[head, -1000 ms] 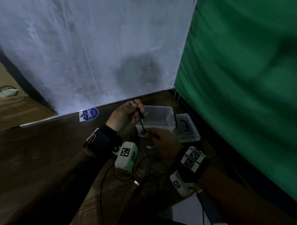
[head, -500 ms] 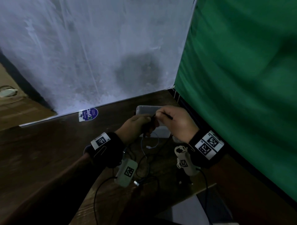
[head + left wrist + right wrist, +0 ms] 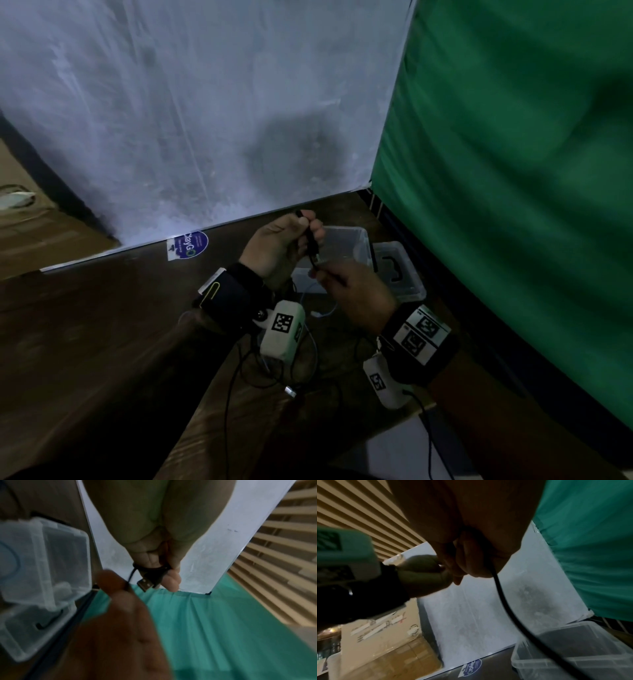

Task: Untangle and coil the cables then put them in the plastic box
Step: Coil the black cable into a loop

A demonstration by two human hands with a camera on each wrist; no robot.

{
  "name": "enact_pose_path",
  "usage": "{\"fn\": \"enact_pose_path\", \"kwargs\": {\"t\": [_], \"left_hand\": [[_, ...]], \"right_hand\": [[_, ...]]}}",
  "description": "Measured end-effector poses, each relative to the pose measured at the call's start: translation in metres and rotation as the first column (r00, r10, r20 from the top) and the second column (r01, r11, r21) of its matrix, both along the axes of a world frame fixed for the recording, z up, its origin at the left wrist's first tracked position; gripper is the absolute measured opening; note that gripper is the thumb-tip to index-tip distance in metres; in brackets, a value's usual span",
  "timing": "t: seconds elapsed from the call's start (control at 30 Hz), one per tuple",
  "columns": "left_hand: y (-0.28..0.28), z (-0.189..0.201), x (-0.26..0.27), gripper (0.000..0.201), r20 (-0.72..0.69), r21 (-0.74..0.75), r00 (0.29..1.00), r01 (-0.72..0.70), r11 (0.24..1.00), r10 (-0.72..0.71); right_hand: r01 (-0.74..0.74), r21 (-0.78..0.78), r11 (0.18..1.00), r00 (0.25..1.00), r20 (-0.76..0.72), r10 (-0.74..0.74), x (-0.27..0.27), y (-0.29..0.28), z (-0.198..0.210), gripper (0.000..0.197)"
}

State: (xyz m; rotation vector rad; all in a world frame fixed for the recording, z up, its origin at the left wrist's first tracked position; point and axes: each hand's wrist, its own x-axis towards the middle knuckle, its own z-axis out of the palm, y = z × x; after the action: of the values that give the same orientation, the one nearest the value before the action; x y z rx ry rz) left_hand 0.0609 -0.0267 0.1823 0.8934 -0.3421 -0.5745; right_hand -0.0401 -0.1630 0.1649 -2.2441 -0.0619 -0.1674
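A black cable (image 3: 311, 246) with a USB plug (image 3: 145, 584) is held up above the table. My left hand (image 3: 306, 228) grips its wound turns and plug end between thumb and fingers, just in front of the clear plastic box (image 3: 356, 236). My right hand (image 3: 318, 272) pinches the same cable just below; in the right wrist view the black cable (image 3: 500, 593) trails down from my curled fingers toward the box (image 3: 539, 661). More black cable loops (image 3: 270, 377) and a pale cable (image 3: 325, 310) lie on the wooden table (image 3: 120, 325).
The box's clear lid (image 3: 404, 284) lies right of it. A green curtain (image 3: 513, 171) hangs close on the right and a white board (image 3: 205, 102) stands behind. A silver plug (image 3: 290, 390) lies near the table's front edge. A blue sticker (image 3: 191, 244) is at the back.
My right hand has come down from beside the left hand over the box to just below it, still pinching the cable. My left hand has turned palm-up and risen slightly.
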Motion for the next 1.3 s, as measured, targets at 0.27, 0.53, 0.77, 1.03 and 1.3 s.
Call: {"fn": "enact_pose_path", "kwargs": {"t": [0.27, 0.53, 0.77, 1.03, 1.3], "left_hand": [[0.005, -0.005, -0.003, 0.016, 0.214, 0.267, 0.975, -0.118, 0.957, 0.060], [0.001, 0.019, -0.031, 0.025, 0.134, 0.371, 0.951, 0.212, 0.904, -0.278], [0.007, 0.021, -0.026, 0.020, -0.080, 0.004, 0.912, 0.405, 0.914, -0.403], [0.005, -0.008, -0.007, 0.018, -0.144, 0.046, 0.989, 0.039, 0.998, -0.032], [0.005, -0.010, -0.018, 0.020, 0.161, 0.454, 0.987, -0.088, 0.887, 0.015]], "right_hand": [[-0.088, -0.045, 0.995, 0.996, 0.003, 0.088, -0.021, 0.004, 0.031, 0.020], [0.087, 0.175, 0.981, 0.971, 0.206, -0.123, 0.001, -0.031, 0.042, 0.006], [0.205, 0.334, 0.920, 0.976, -0.003, -0.217, 0.001, -0.032, 0.006, 0.022], [-0.017, 0.059, 0.998, 0.997, -0.072, 0.021, -0.012, -0.002, -0.003, 0.020], [-0.058, 0.083, 0.995, 0.997, -0.036, 0.061, -0.024, -0.006, 0.037, 0.013]]}}
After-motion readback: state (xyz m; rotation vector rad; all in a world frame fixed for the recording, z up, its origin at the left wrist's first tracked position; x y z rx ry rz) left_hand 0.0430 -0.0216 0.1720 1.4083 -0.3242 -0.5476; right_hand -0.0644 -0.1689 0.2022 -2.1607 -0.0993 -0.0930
